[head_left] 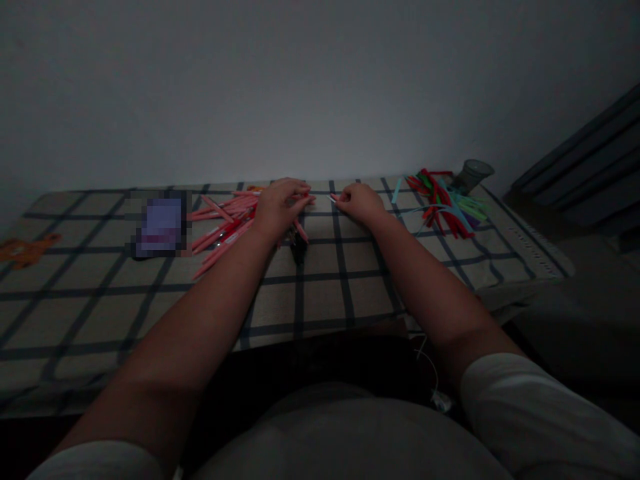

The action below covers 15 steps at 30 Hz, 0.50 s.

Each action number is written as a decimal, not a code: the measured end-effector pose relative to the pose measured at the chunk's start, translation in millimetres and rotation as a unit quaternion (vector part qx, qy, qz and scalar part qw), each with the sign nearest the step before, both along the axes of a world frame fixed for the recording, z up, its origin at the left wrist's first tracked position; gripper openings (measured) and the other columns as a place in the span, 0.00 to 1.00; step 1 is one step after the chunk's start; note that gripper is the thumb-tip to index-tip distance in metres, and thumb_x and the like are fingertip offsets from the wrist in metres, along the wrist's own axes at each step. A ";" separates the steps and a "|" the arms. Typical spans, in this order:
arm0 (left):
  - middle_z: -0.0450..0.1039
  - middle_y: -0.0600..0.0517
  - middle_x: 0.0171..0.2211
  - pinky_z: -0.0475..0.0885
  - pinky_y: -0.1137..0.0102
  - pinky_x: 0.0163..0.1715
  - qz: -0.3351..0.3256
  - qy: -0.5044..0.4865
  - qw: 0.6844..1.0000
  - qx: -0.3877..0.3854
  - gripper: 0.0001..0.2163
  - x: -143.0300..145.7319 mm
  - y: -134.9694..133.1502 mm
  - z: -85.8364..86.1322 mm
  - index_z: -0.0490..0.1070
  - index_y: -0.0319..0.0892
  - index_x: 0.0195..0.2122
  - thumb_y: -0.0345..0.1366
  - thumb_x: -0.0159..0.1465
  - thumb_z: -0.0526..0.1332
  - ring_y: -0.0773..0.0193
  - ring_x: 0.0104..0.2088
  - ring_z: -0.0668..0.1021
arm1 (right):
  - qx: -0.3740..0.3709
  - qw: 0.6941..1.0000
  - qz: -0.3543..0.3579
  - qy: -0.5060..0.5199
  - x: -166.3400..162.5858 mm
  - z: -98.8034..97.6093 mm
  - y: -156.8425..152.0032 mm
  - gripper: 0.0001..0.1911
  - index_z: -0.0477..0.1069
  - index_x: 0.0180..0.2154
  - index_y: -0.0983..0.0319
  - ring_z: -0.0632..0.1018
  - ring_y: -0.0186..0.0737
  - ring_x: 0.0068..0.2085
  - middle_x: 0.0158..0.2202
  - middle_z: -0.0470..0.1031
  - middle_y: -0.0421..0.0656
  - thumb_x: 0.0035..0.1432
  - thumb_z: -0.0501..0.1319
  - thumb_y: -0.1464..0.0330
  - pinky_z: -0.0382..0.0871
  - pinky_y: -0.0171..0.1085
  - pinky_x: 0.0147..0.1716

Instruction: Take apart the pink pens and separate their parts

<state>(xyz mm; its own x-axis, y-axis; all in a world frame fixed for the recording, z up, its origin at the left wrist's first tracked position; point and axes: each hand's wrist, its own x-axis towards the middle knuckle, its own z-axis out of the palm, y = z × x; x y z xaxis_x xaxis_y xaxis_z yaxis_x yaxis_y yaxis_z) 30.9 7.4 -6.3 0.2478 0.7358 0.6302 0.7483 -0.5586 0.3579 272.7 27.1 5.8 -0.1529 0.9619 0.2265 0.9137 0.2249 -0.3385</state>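
My left hand (283, 208) is over the right end of a pile of slim pink pens (220, 230). Its thumb and fingertips come together, and what they may hold is too dark to make out. Across a short gap, my right hand (361, 203) pinches a small pinkish piece with a pale tip (333, 198), pointing left toward the other hand. Just below my left hand lies a small black object (299, 248), its kind unclear. Red and silvery bits show among the pens.
A checked cloth (325, 300) covers the table, which meets a wall behind. On the right lie coloured strips (440, 207) beside a clear cup (475, 173), which leans. A blurred phone (161, 227) and an orange item (27, 252) are on the left. A white cable (435, 380) hangs in front.
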 end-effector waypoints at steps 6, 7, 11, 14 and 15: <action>0.87 0.45 0.51 0.80 0.57 0.59 -0.031 -0.039 0.999 0.019 0.06 -1.7 2.2 -3.7 0.85 0.45 0.45 0.38 0.71 0.69 0.53 0.53 0.86 | 0.001 1.000 0.002 -0.005 0.7 -2.6 2.5 0.14 0.86 0.41 0.62 0.85 0.51 0.47 0.46 0.88 0.54 0.70 0.67 0.60 0.72 0.42 0.45; 0.87 0.45 0.50 0.80 0.57 0.58 -0.036 -0.041 0.998 0.024 0.06 -2.1 2.9 -4.1 0.85 0.45 0.45 0.38 0.71 0.69 0.53 0.53 0.86 | 0.000 1.000 0.002 -0.007 0.6 -2.6 2.6 0.14 0.87 0.41 0.62 0.85 0.52 0.47 0.45 0.88 0.53 0.70 0.66 0.60 0.72 0.43 0.44; 0.87 0.47 0.48 0.81 0.59 0.56 -0.046 -0.048 0.997 0.047 0.04 -3.3 7.5 -6.5 0.84 0.46 0.42 0.38 0.70 0.71 0.55 0.50 0.86 | -0.003 1.000 0.000 -0.018 0.1 -1.3 1.4 0.15 0.87 0.41 0.63 0.85 0.52 0.48 0.46 0.88 0.54 0.71 0.66 0.59 0.72 0.42 0.45; 0.87 0.48 0.46 0.81 0.60 0.54 -0.053 -0.060 0.995 0.063 0.03 -3.4 10.5 -8.3 0.83 0.46 0.41 0.37 0.68 0.73 0.55 0.49 0.86 | 0.000 1.000 -0.003 -0.020 -0.6 -0.9 1.1 0.17 0.87 0.41 0.63 0.85 0.51 0.48 0.47 0.88 0.54 0.72 0.65 0.58 0.72 0.42 0.46; 0.87 0.47 0.46 0.81 0.60 0.54 -0.056 -0.064 0.994 0.067 0.03 -3.3 11.0 -8.7 0.83 0.45 0.40 0.37 0.67 0.73 0.55 0.49 0.86 | -0.001 1.000 -0.004 -0.020 -0.8 -1.1 1.5 0.17 0.87 0.41 0.63 0.86 0.51 0.48 0.46 0.88 0.54 0.72 0.65 0.58 0.72 0.42 0.46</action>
<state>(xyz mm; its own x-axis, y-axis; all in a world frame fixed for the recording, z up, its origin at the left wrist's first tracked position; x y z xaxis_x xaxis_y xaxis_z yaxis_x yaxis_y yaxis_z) 27.6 18.3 -15.0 0.2352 0.6148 0.7528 0.6320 -0.6852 0.3621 272.0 28.6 4.7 -0.1543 0.9634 0.2192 0.9283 0.2173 -0.3017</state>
